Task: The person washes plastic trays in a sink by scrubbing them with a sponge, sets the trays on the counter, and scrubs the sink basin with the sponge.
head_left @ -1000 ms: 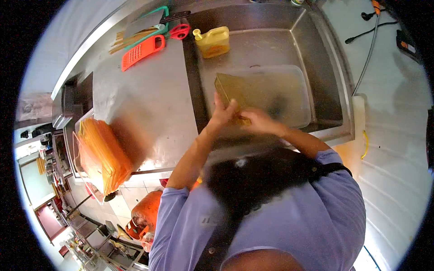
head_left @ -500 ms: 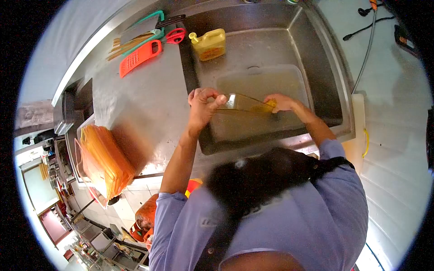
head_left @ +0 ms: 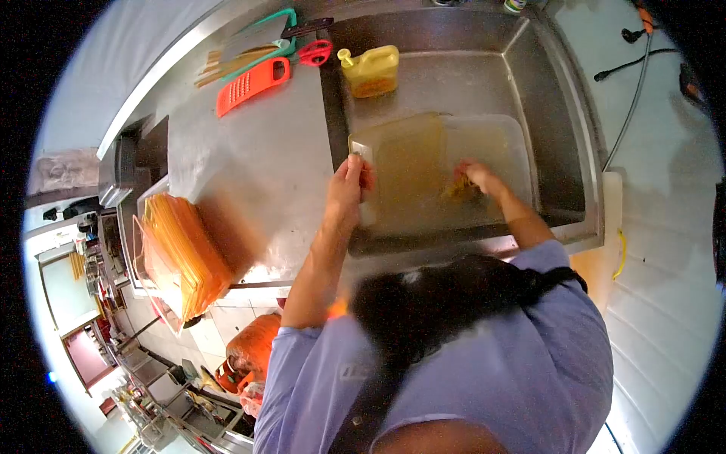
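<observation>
My left hand (head_left: 354, 179) grips the left edge of a thin, see-through yellowish tray (head_left: 408, 155), which lies tilted over a translucent tub (head_left: 514, 151) in the sink. Closed around a small yellow-brown scrubber (head_left: 457, 188), my right hand (head_left: 476, 175) is at the tray's right side, above the tub. Motion blurs the scrubber, and its exact contact with the tray cannot be made out. Behind the tub stands a yellow jug (head_left: 372, 73) with a spout.
On the steel counter (head_left: 265, 144) lie an orange-red grater (head_left: 253, 85), red scissors (head_left: 315, 53), a dark-handled knife (head_left: 306, 28) and wooden sticks. A stack of orange trays (head_left: 185, 253) stands at the left. Cables (head_left: 631, 106) hang at the right.
The tray has turned from nearly edge-on to showing its broad face. My right hand has moved with the scrubber from the tray's far end; my left hand still holds its left edge.
</observation>
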Tool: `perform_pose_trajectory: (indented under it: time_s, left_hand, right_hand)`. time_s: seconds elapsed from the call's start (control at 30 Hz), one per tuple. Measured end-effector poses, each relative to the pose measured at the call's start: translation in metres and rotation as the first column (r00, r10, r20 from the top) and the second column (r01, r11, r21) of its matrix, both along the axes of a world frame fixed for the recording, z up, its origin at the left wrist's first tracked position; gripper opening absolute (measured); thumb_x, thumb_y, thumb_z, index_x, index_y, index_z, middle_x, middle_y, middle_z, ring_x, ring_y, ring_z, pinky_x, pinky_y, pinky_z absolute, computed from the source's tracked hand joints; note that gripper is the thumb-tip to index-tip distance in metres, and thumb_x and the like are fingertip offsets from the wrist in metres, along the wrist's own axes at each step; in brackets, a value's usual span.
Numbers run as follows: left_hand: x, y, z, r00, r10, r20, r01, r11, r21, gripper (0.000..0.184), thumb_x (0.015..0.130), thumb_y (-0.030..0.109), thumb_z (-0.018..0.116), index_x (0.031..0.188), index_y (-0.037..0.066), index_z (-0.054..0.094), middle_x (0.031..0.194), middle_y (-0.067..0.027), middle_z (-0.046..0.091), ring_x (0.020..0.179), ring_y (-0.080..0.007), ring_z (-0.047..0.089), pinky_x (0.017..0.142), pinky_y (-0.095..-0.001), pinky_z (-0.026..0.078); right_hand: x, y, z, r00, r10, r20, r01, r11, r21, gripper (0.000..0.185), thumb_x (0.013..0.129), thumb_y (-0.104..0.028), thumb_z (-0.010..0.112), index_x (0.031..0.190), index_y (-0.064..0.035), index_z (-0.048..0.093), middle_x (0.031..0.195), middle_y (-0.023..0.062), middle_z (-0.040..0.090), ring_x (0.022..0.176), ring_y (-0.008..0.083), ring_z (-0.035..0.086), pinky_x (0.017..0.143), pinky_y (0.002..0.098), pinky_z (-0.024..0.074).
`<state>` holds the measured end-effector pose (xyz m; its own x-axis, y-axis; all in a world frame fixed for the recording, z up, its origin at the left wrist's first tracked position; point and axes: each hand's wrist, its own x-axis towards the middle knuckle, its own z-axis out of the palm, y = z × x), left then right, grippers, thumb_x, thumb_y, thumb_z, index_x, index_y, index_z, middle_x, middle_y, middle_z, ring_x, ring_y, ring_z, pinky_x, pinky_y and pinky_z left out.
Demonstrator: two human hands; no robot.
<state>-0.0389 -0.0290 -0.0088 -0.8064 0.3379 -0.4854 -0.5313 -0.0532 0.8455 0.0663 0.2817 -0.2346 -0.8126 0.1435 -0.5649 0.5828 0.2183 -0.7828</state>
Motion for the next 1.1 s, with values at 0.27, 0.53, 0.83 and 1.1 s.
perform_pose_trajectory:
  time_s: [0.27, 0.53, 0.83, 1.1]
  left_hand:
    - [0.016, 0.023, -0.011, 0.995, -0.101, 0.012, 0.101, 0.994, 0.030, 0.018, 0.092, 0.023, 0.046, 0.091, 0.007, 0.053, 0.069, 0.0007, 0.051, 0.060, -0.0088, 0.046, 0.053, -0.0229, 0.037]
    - [0.023, 0.041, -0.025, 0.989, -0.090, -0.117, 0.084, 0.995, -0.058, 0.011, 0.091, 0.017, 0.044, 0.091, 0.007, 0.050, 0.073, 0.0000, 0.049, 0.063, -0.0103, 0.044, 0.058, -0.0245, 0.037]
    - [0.026, 0.019, -0.067, 0.999, -0.044, 0.002, 0.044, 0.999, -0.026, 0.014, 0.091, 0.024, 0.047, 0.085, 0.011, 0.048, 0.073, 0.0007, 0.049, 0.063, -0.0095, 0.044, 0.048, -0.0247, 0.035]
    - [0.005, 0.012, -0.056, 0.906, -0.121, 0.406, 0.088, 0.991, 0.099, 0.014, 0.093, 0.026, 0.043, 0.101, 0.018, 0.049, 0.087, -0.0009, 0.055, 0.081, -0.0147, 0.051, 0.070, -0.0485, 0.043]
  right_hand:
    - [-0.034, -0.057, 0.253, 0.893, -0.152, -0.423, -0.013, 0.932, -0.362, 0.019, 0.089, -0.021, 0.052, 0.099, -0.0065, 0.058, 0.086, 0.0028, 0.061, 0.082, 0.0105, 0.056, 0.071, 0.0252, 0.0451]
    - [-0.073, -0.135, 0.196, 0.505, 0.093, -0.858, 0.209, 0.951, 0.227, 0.021, 0.088, -0.012, 0.047, 0.107, -0.0057, 0.053, 0.100, 0.0142, 0.060, 0.092, 0.0262, 0.059, 0.083, 0.0352, 0.0438]
    - [-0.049, -0.032, 0.038, 0.955, -0.244, -0.167, 0.262, 0.961, 0.093, 0.044, 0.093, -0.035, 0.030, 0.116, -0.0029, 0.049, 0.125, 0.0193, 0.045, 0.116, 0.0330, 0.042, 0.096, 0.0397, 0.0317]
    - [-0.010, -0.025, -0.040, 0.993, 0.077, 0.086, -0.110, 0.848, 0.518, 0.034, 0.083, -0.017, 0.046, 0.114, -0.0019, 0.051, 0.098, 0.0215, 0.059, 0.093, 0.0386, 0.055, 0.080, 0.0456, 0.0431]
